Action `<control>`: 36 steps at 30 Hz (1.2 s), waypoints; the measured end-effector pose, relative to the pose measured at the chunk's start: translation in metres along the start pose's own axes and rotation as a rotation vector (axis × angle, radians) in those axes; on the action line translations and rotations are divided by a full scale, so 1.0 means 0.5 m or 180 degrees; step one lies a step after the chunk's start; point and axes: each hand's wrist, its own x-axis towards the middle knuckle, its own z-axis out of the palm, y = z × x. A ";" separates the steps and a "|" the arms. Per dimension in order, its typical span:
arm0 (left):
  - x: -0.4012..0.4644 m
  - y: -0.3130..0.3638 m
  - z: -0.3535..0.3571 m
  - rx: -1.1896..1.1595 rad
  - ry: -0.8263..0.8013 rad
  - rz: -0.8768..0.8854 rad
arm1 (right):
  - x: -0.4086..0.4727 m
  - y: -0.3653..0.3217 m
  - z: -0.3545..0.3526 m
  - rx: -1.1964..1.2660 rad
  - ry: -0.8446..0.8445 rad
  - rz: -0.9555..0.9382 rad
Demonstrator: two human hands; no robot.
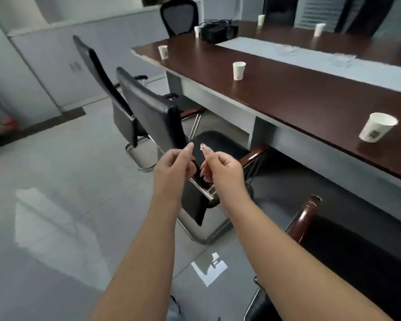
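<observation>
Both arms reach out towards the chair, a black one with a steel frame that stands on the floor beside the long tabletop. Its back is turned to the person and its seat points at the tabletop's edge, set at a slant rather than square to it. The left grip and right grip hover close together in front of the lower backrest. Each has its forefinger stretched forward and its other fingers loosely curled, and neither pinches or clasps anything. Neither looks to be touching the chair.

As I judge it, the work on this chair is only beginning. The reach is made, but no hold is taken, and the chair sits askew. Still to do are taking the backrest or frame in hand and moving the chair, likely squaring it to the tabletop. A second chair behind it stands at a similar slant.

Several paper cups stand spaced along the tabletop. The near cup carries a small greenish print, too blurred to read, and the middle cup shows no mark I can make out. No other writing or brand can be read.
</observation>
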 end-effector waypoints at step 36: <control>0.197 -0.630 0.562 0.2647 -0.3840 -0.2626 | 0.189 0.369 -0.554 0.0002 0.3332 0.2590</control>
